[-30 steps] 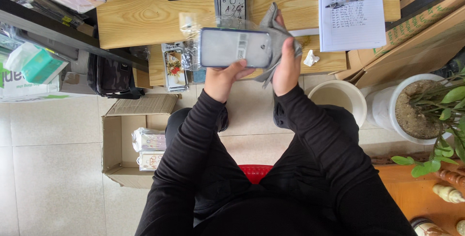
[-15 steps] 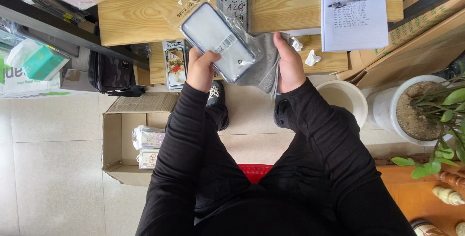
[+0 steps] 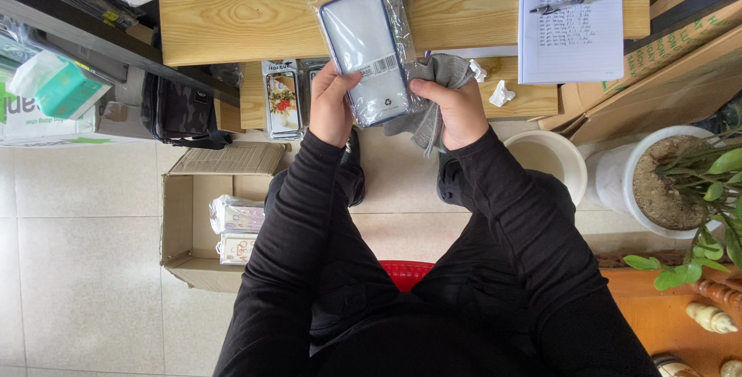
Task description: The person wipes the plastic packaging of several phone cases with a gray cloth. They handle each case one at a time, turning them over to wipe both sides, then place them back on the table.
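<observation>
Hands share a bagged phone case [image 3: 367, 52]: left hand [image 3: 331, 106] pinches its lower edge, right hand [image 3: 456, 110] holds a grey cloth [image 3: 433, 95] beside it. Slick plastic could slip from that thin pinch and fall to the floor [image 3: 85, 269] below the hands.

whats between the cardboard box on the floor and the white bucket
In the head view, the person's black-clad legs and a strip of pale floor tile lie between the open cardboard box and the round white bucket.
</observation>
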